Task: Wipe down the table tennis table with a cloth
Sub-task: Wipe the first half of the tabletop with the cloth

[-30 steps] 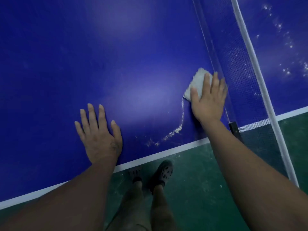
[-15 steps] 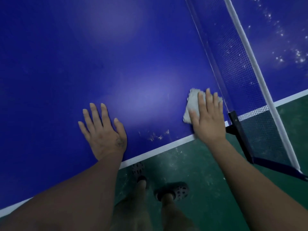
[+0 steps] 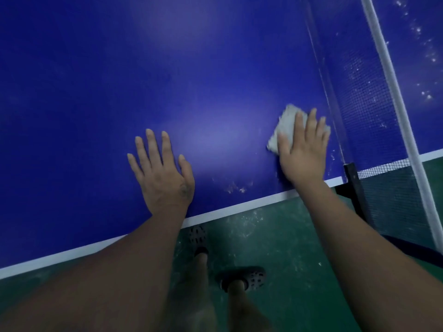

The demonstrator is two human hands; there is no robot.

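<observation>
A view looking down from a person's head at a blue table tennis table [image 3: 167, 68] that fills the upper and left parts of the frame. A white line [image 3: 239, 208] runs along its near edge, slanting from lower left up to the right.

The left hand [image 3: 163, 176] lies flat on the blue surface just left of centre, palm down, fingers straight and slightly spread, holding nothing.

The right hand [image 3: 303, 149] is right of centre, palm down, with straight fingers pressing on a folded white cloth [image 3: 286, 127]. The cloth lies on the table near its edge, showing past the fingertips and thumb side of the hand.

Just beside the cloth, to the right, the net [image 3: 366, 104] runs from the top of the frame down to the table edge, with a white band along its top and a black post [image 3: 354, 180] clamped at the edge.

Pale smudges [image 3: 236, 186] mark the surface between the two hands, near the white line. White specks [image 3: 426, 53] dot the table beyond the net, at upper right.

Below the table edge is a green floor [image 3: 287, 255], with the person's bare legs and dark perforated clogs [image 3: 244, 277] at bottom centre.
</observation>
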